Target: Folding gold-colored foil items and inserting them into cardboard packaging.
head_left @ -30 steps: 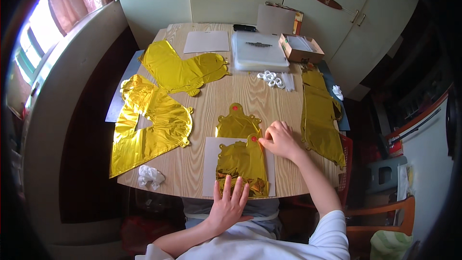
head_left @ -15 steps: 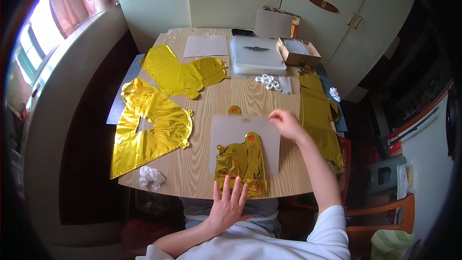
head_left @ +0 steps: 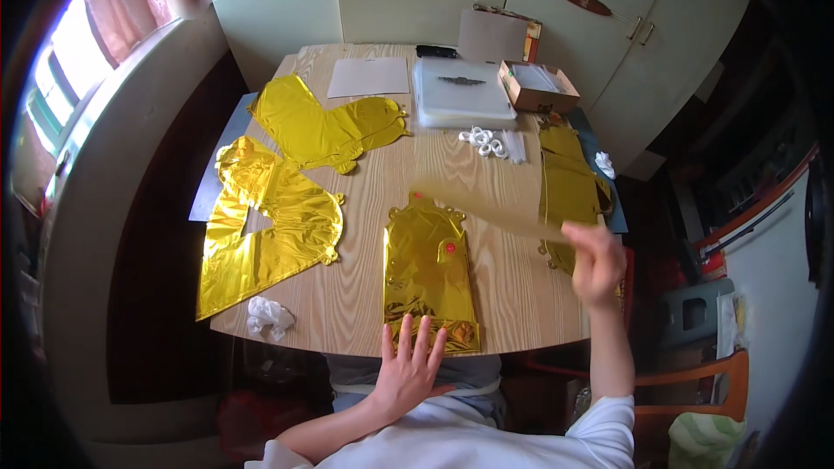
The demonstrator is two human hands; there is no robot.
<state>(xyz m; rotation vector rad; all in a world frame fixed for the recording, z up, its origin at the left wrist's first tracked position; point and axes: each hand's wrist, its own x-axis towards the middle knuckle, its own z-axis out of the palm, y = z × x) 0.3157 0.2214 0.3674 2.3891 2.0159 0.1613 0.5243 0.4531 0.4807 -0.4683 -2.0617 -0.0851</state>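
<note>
Gold, shiny, flat foil piece [head_left: 426, 274] front and centre in the head view, roughly rectangular, small rounded tabs and red dots on it, lying at the near edge of the pale wood-grain table [head_left: 521, 295]! Its crinkled lower end sits under the left hand [head_left: 407, 372], fingers spread flat, grasping nothing. Up on the right, the right hand [head_left: 594, 262] has its fingers curled tight on a thin, blurred, tan-looking sheet [head_left: 495, 211], tilted above the wood. Wrinkled, bent golden foil [head_left: 300, 230] gleams at left; smooth cream cabinets [head_left: 426, 4] line the back, pink curtain [head_left: 130, 4] by the window.
</note>
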